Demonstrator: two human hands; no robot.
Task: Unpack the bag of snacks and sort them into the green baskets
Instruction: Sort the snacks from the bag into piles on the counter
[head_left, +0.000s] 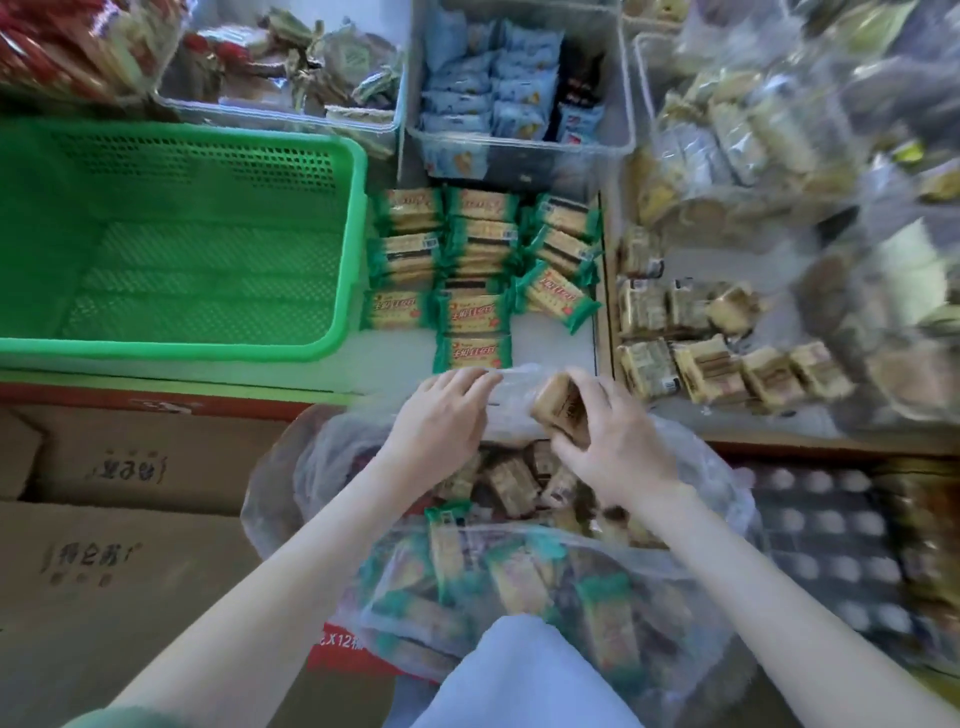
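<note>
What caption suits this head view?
Right hand holds a brown snack pack over the clear bag; left hand rests on its plastic, near a green basket.

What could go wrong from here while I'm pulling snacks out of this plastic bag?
1. Your right hand pinches the brown wrapped snack packet over the mouth of the clear plastic bag; it may slip back among the mixed packets.
2. The slack bag, with your left hand resting on it, might slump and spill.
3. The green-wrapped cracker packets lie beside the green plastic basket, not in it, so sorting could drift off target.
</note>
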